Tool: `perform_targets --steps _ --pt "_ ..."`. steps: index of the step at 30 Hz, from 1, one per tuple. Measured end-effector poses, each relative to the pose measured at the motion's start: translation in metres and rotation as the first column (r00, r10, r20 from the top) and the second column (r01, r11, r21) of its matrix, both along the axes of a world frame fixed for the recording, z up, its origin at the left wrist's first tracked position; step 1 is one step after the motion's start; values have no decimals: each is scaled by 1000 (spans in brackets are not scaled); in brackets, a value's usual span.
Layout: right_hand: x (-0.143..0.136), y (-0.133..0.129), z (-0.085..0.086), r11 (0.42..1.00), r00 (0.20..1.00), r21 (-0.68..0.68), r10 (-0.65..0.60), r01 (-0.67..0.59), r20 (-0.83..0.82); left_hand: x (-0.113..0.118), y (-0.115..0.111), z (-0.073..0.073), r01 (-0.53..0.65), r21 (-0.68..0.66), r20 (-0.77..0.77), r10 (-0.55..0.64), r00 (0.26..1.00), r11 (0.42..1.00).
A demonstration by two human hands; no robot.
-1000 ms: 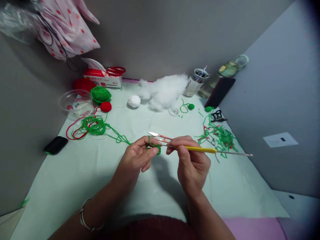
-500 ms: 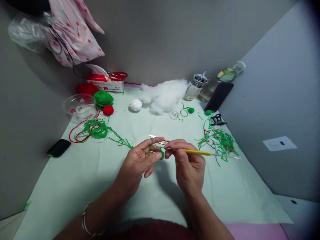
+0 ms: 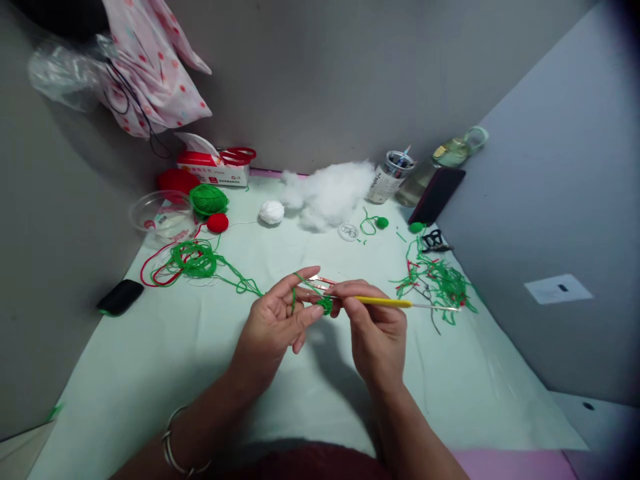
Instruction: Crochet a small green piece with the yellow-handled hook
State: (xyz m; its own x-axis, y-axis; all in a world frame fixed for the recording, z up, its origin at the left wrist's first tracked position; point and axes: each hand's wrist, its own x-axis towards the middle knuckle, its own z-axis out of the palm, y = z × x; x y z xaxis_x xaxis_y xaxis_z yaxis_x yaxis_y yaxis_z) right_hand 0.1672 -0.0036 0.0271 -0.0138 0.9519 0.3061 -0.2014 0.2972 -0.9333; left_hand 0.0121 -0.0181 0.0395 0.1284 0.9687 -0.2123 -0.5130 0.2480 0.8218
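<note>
My left hand [image 3: 275, 320] pinches a small green crochet piece [image 3: 325, 305] between thumb and fingers. Green yarn runs over its raised index finger and trails left to a loose tangle of green yarn [image 3: 195, 259]. My right hand [image 3: 377, 327] is closed round the yellow handle of a crochet hook [image 3: 383, 301]. The hook's tip end reaches left to the green piece; its other metal end points right. Just behind the fingers, partly hidden, lies a pair of small snips [image 3: 320, 281] on the table.
Left stand a clear plastic tub [image 3: 163, 220], a green yarn ball [image 3: 209, 200], a tissue box [image 3: 215, 170] and a black case [image 3: 121, 297]. White stuffing [image 3: 333, 193] lies at the back. Green yarn scraps [image 3: 447, 283], a phone [image 3: 437, 195] and a bottle [image 3: 417, 180] are right.
The crochet hook and my right hand have shifted slightly left, toward the green piece. My left index finger has lifted a little, with the yarn slanting from it to the hook.
</note>
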Motion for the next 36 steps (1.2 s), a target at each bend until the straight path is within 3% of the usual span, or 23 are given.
perform_targets --steps 6,15,19,23,28,31,33,35,36 --pt "-1 4 4 992 987 -100 68 -83 -145 -2 -1 3 -41 -5 -32 41 999 999" --pt "0 2 9 996 991 -32 75 -79 -113 -4 -4 5 -19 0 -41 19 999 1000" --pt "2 -6 6 983 992 178 -55 34 111 -3 -5 2 -63 11 -104 64 992 998" --pt "1 -9 3 873 936 488 -186 16 300 0 -9 -2 -166 83 -239 181 954 983" --pt "-1 -9 4 828 876 560 -255 -20 409 6 -15 -1 -243 146 -346 280 896 959" --pt "-2 -11 1 785 750 619 -393 -28 532 10 -14 2 -240 84 -266 253 930 967" --pt "-2 -13 -1 734 665 679 -503 -8 552 10 -11 4 -126 -34 -104 122 987 991" --pt "-1 -13 -1 725 691 688 -511 27 512 7 -7 7 17 -137 98 -4 995 990" --pt "0 -12 0 756 745 651 -471 64 473 5 -4 9 62 -166 177 -32 984 984"
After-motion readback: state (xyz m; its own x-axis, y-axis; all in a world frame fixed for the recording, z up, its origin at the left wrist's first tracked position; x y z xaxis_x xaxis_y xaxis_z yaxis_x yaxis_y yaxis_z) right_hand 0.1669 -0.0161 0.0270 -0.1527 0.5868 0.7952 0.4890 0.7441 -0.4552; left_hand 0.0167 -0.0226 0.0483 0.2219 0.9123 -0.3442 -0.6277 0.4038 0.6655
